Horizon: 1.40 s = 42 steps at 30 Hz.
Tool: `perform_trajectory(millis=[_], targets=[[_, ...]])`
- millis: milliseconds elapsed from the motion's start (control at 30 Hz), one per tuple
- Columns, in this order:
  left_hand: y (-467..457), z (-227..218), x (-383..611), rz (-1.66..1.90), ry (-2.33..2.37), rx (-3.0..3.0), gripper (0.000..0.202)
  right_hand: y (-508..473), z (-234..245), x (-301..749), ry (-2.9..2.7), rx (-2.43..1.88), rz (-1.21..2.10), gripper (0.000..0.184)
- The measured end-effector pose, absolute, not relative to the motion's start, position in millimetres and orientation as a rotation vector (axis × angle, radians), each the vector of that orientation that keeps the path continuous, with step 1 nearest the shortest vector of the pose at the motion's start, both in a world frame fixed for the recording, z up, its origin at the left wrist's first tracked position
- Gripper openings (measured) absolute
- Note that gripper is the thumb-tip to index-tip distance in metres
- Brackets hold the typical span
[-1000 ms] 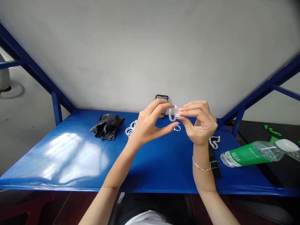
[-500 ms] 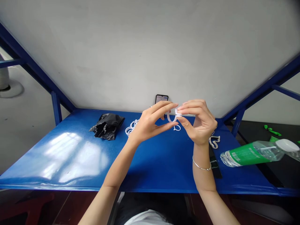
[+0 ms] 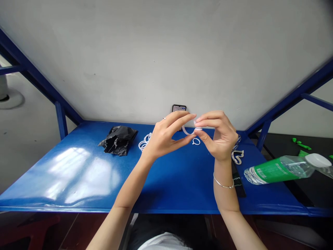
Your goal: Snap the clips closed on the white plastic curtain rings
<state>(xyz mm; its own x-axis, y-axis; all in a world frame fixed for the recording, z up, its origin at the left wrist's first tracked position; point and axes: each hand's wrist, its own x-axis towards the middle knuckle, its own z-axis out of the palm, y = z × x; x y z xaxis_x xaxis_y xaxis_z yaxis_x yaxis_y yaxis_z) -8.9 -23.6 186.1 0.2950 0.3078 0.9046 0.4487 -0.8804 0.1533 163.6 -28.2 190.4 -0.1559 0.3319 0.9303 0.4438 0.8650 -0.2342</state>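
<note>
Both hands are raised above the blue table (image 3: 85, 173). My left hand (image 3: 165, 137) and my right hand (image 3: 220, 137) pinch the two ends of one white plastic ring (image 3: 187, 131), which hangs as a curved strip between the fingertips. On the left hand's finger sits a thin ring, and a silver bangle circles the right wrist. Below the hands a small white ring (image 3: 196, 141) lies on the table. A pile of white rings (image 3: 145, 142) lies just left of my left hand.
A crumpled black plastic bag (image 3: 118, 140) lies at the back left. A phone (image 3: 179, 108) leans on the wall behind the hands. At the right lie white loops (image 3: 237, 157), a black strip (image 3: 238, 182) and a tilted green-labelled water bottle (image 3: 283, 169).
The left hand's fingers have closed onto the white ring, which has turned from standing upright to hanging low between both pinches. Both hands stayed in place.
</note>
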Motion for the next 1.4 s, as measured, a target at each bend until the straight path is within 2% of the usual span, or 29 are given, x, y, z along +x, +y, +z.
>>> perform_trajectory(millis=[233, 467, 700, 1400], targets=[[-22.1, 184.3, -8.6, -1.657, -0.76, -2.425, 0.047, -29.0, 190.4, 160.6, -1.716, -0.575, -0.082, 0.002], [-22.1, 184.0, -8.2, -1.629, -0.747, -2.387, 0.037, -28.3, 189.2, 159.8, -1.695, -0.57, -0.044, 0.005], [-21.0, 182.7, -5.9, -1.686, -0.661, -2.353, 0.034, -28.6, 188.3, 158.3, -1.673, -0.545, 0.004, 0.006], [-22.0, 182.6, -6.9, -1.579, -0.804, -2.331, 0.03, -27.0, 189.1, 153.6, -1.692, -0.485, 0.053, 0.003]])
